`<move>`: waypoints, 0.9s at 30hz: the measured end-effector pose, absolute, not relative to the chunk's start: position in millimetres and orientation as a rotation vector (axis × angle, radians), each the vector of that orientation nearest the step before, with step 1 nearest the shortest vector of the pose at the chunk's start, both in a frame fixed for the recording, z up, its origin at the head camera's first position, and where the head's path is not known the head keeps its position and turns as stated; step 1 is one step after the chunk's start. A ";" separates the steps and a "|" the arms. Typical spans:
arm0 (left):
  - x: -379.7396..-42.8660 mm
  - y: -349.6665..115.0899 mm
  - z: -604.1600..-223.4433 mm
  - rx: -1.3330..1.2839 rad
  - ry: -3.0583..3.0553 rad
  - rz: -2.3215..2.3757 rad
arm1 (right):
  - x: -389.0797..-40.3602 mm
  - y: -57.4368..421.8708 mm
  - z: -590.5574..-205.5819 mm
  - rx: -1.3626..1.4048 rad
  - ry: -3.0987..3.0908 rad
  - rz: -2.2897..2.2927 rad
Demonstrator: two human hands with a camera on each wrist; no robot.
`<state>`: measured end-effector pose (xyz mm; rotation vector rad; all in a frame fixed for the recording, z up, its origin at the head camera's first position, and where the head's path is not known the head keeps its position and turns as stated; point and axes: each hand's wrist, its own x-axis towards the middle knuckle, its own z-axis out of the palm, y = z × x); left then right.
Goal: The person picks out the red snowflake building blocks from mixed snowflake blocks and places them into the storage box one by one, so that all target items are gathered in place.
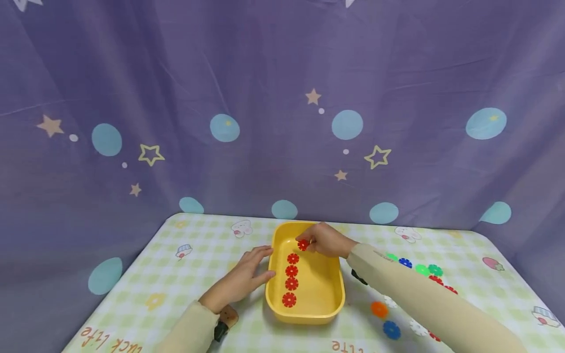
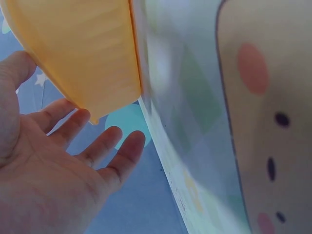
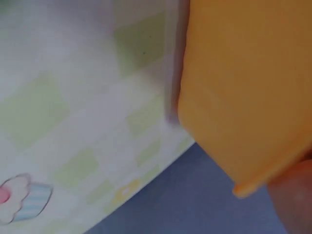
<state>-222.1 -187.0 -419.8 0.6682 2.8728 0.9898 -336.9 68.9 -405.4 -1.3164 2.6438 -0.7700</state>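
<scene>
Sleeves [image 1: 423, 299] lie nearest; my right hand [image 1: 328, 240] pinches a red disc [image 1: 302, 244], my spread left hand [image 1: 240, 279] touches the yellow tray [image 1: 320, 289].

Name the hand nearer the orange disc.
Right. The right hand is beyond and left of the orange disc, over the yellow tray; the left hand, farther left, at its left rim.

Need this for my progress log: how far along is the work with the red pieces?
Done: four red pieces lie in a line in the yellow tray. In hand: the right hand pinches a fifth red piece at the tray's far end; the left hand is at the tray's left side. Probably left: the loose red pieces on the table, partly hidden by the sleeve.
</scene>
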 end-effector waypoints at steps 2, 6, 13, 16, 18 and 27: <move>-222.6 -184.1 -419.6 0.685 2.870 0.993 | -341.9 65.1 -408.8 -1.318 2.656 -0.731; -223.4 -180.7 -418.9 0.693 2.871 0.995 | -348.8 58.4 -414.0 -1.280 2.684 -0.666; -223.7 -178.0 -418.5 0.695 2.858 0.994 | -353.8 54.5 -421.5 -1.284 2.709 -0.552; -223.6 -178.9 -418.6 0.692 2.867 0.984 | -354.0 54.2 -422.9 -1.289 2.719 -0.531; -223.4 -180.3 -418.6 0.674 2.877 0.978 | -353.7 53.4 -422.4 -1.301 2.718 -0.537; -223.3 -187.2 -421.3 0.645 2.879 0.975 | -328.3 82.3 -383.3 -1.209 2.611 -0.931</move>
